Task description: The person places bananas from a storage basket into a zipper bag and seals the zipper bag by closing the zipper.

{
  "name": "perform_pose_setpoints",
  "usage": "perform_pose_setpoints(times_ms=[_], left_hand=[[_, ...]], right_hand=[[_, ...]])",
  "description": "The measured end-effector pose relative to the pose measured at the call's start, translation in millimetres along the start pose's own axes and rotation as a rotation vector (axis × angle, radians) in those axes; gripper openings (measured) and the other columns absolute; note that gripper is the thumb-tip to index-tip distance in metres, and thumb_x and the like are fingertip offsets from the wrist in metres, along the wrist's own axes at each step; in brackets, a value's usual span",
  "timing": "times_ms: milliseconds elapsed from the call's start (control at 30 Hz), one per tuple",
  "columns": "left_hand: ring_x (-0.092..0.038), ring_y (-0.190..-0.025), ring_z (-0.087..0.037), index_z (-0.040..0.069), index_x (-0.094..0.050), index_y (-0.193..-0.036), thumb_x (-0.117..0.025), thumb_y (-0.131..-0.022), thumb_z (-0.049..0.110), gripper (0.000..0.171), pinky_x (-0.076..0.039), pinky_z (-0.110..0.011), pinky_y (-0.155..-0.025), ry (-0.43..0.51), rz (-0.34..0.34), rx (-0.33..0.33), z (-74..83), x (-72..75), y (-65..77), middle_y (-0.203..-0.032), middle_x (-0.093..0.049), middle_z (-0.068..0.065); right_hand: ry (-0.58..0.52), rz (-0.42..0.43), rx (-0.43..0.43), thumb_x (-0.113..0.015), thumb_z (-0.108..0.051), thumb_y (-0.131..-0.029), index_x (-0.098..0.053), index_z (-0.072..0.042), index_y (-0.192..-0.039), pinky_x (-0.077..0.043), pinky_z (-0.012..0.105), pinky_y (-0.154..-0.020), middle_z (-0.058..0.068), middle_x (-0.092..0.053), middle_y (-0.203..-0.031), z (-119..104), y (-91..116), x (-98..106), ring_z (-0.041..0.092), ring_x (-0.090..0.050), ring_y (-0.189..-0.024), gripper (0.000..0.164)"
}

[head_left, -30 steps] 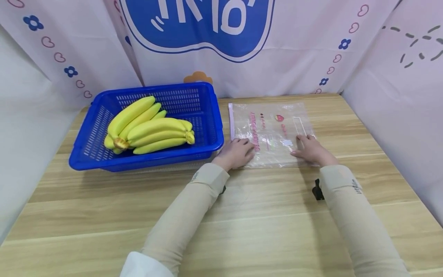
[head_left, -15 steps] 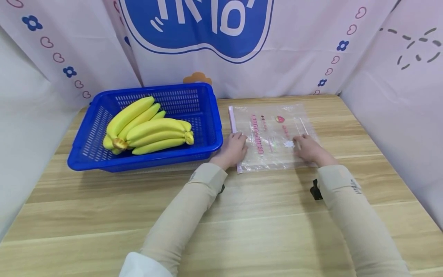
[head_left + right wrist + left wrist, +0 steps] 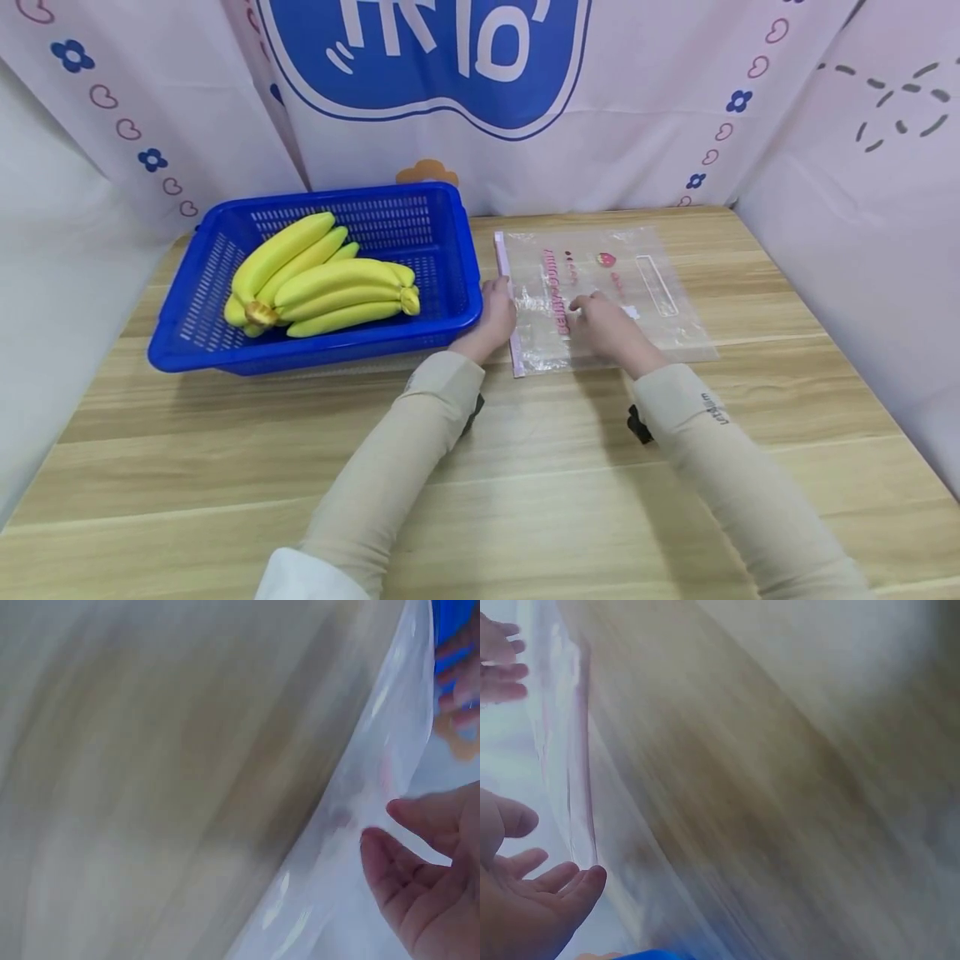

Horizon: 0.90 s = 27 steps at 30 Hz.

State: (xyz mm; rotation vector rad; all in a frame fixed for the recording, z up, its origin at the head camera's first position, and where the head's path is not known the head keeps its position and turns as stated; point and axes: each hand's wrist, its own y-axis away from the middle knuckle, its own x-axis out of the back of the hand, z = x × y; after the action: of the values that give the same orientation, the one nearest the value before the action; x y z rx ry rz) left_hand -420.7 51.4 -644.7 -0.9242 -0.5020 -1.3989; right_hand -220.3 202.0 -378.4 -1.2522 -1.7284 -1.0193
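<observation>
My beige sleeves (image 3: 378, 475) come in from the bottom of the frame over the wood-grain table (image 3: 540, 517); dark lettering by the right cuff is too small to read surely. My right hand (image 3: 606, 327) is over the bag (image 3: 588, 279), right of centre; its fingers are loosely bent, thumb apart from the forefinger, gripping nothing. My left hand (image 3: 493, 318) is relaxed and unclosed, fingers at the bag's left edge; I can't tell if they press it. The bag lies flat in the frame's right half, clear, thin, shiny and slightly creased, with a pale lilac strip (image 3: 517, 357) down its left side. Pink letters run up it sideways, starting like "BERRY", the rest unclear; beside them are a red strawberry, tiny pink marks and a white outlined box. Left of centre, a blue basket (image 3: 315, 358) holds yellow bananas (image 3: 341, 292). At the top, a white cloth (image 3: 637, 150) bears a blue patch with cut-off white characters
</observation>
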Motion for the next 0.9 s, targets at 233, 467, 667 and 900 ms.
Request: perform_pose_setpoints(times_ms=[233, 467, 667, 900], left_hand=[[-0.051, -0.113, -0.025, 0.02, -0.046, -0.134, -0.054, -0.088, 0.012, 0.047, -0.042, -0.037, -0.1, 0.192, 0.099, 0.068, -61.7, -84.6, -51.7, -0.117, -0.057, -0.01], [-0.053, -0.114, -0.022, 0.019, -0.044, -0.131, -0.046, -0.093, 0.01, 0.039, -0.042, -0.036, -0.103, 0.472, 0.111, 0.185, -67.9, -91.9, -61.5, -0.126, -0.054, -0.007], [-0.051, -0.117, -0.018, 0.028, -0.042, -0.133, -0.038, -0.1, 0.024, 0.033, -0.04, -0.035, -0.105, 0.517, 0.116, 0.248, -93.9, -124.7, -75.7, -0.131, -0.051, 0.002], [-0.05, -0.119, -0.017, 0.024, -0.043, -0.132, -0.038, -0.1, 0.022, 0.033, -0.04, -0.034, -0.105, 0.458, 0.064, 0.346, -39.1, -46.2, -34.2, -0.131, -0.051, 0.001]], right_hand=[[-0.032, 0.008, 0.019, -0.053, -0.019, -0.096, -0.059, 0.005, -0.108, -0.052, 0.044, -0.086, 0.021, -0.066, -0.102, -29.6, -1.3, -22.2, 0.033, -0.063, -0.091, 0.027], [0.076, -0.001, -0.064, -0.062, -0.057, -0.085, -0.059, 0.002, -0.105, -0.053, 0.037, -0.065, 0.013, -0.064, -0.089, -47.7, 0.0, -38.1, 0.023, -0.059, -0.072, 0.062], [0.124, -0.046, -0.168, -0.061, -0.064, -0.08, -0.053, 0.005, -0.12, -0.054, 0.045, -0.076, 0.02, -0.061, -0.108, -54.3, -0.1, -40.6, 0.031, -0.062, -0.087, 0.08], [0.016, -0.08, -0.126, -0.063, -0.039, -0.085, -0.059, -0.008, -0.093, -0.046, 0.029, -0.058, 0.007, -0.063, -0.082, -49.9, 0.1, -36.1, 0.02, -0.058, -0.069, 0.033]])
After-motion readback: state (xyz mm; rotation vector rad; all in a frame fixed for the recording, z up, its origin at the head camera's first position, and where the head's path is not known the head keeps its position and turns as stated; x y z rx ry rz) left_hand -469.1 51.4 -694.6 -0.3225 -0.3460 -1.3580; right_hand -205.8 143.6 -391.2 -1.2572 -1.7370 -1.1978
